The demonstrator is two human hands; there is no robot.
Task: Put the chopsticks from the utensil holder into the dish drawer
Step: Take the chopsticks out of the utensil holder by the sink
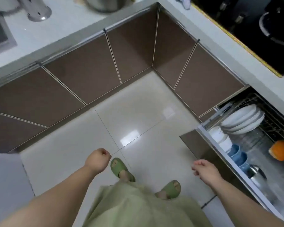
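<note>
The dish drawer (208,133) stands pulled out at the right, under the counter. Its wire rack holds white plates (243,119), white cups, blue bowls (238,155) and an orange item (281,149). A perforated metal utensil holder (38,11) stands on the counter at the top left; its top is cut off and no chopsticks show. My left hand (97,158) hangs over the floor, fingers curled with nothing in them. My right hand (205,169) hovers just left of the drawer front, fingers loosely bent, holding nothing.
Brown cabinet doors (82,74) line an L-shaped grey counter (59,31). A sink edge (0,36) sits at far left, a black stove (256,31) at top right. A metal pot base (103,4) is at the top. My feet in green slippers (121,167) stand on glossy tiles.
</note>
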